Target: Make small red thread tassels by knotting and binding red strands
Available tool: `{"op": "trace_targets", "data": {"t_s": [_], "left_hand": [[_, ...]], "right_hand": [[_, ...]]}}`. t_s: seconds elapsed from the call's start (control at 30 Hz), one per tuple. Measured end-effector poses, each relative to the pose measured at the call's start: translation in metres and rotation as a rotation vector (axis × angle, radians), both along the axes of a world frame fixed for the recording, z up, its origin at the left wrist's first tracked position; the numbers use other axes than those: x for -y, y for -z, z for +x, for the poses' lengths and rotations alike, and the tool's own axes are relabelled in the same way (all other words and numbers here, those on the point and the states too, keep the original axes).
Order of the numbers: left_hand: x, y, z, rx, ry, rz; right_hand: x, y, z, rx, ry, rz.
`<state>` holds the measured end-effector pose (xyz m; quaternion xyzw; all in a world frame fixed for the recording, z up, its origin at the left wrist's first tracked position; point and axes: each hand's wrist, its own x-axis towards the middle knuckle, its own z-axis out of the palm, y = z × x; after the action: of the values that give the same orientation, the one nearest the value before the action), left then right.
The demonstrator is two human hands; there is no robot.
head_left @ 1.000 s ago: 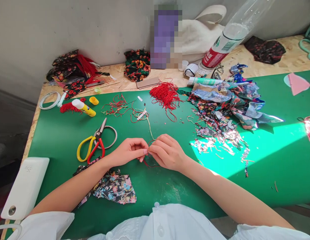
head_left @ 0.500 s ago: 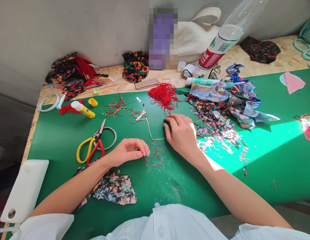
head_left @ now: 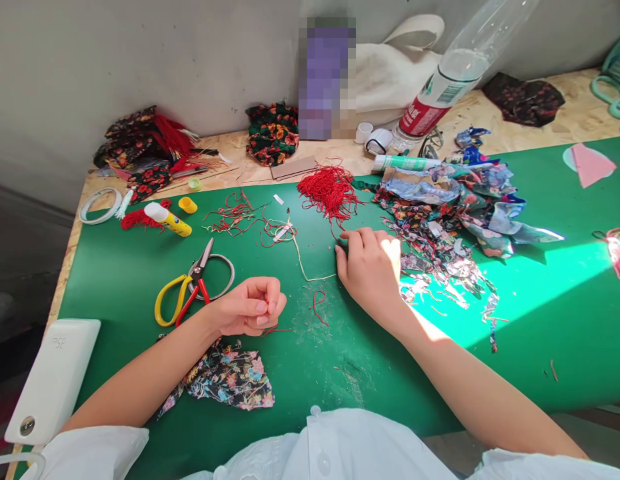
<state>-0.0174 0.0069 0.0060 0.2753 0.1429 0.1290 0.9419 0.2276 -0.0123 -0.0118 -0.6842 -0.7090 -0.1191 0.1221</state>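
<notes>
My left hand (head_left: pixel 253 307) is closed in a pinch on red thread (head_left: pixel 276 330), whose loose end sticks out under the fingers. My right hand (head_left: pixel 369 267) rests palm down on the green mat, fingers loosely bent and thumb apart from them. Its fingertips are just below a pile of red threads (head_left: pixel 326 191), beside the end of a cream cord (head_left: pixel 303 263). Between the hands lies a short looped red thread (head_left: pixel 317 308). Yellow-and-red-handled scissors (head_left: pixel 193 280) lie by my left wrist over a metal ring (head_left: pixel 232 267). A floral cloth piece (head_left: pixel 235 380) lies below my left forearm.
Cloth scraps (head_left: pixel 440 220) heap right of my right hand. A glue stick (head_left: pixel 170 219), tape roll (head_left: pixel 101 207) and white power bank (head_left: pixel 55 380) are on the left. A plastic bottle (head_left: pixel 430 107) leans at the back. More red and cream threads (head_left: pixel 235 213) lie mid-mat.
My left hand has drawn back slightly left, fingers curled in more tightly with the red thread. My right hand has shifted a little right.
</notes>
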Motion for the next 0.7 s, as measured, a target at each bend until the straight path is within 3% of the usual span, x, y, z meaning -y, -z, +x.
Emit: {"op": "trace_targets", "data": {"t_s": [0.23, 0.5, 0.7], "left_hand": [[0.000, 0.000, 0.008, -0.146, -0.136, 0.098], [0.001, 0.002, 0.010, -0.159, -0.222, 0.132], [0.000, 0.002, 0.014, -0.218, -0.235, 0.174]], "right_hand": [[0.001, -0.002, 0.000, 0.090, 0.021, -0.017], [0.006, 0.002, -0.006, 0.178, -0.001, -0.017], [0.015, 0.001, -0.020, -0.021, -0.092, 0.025]]}}
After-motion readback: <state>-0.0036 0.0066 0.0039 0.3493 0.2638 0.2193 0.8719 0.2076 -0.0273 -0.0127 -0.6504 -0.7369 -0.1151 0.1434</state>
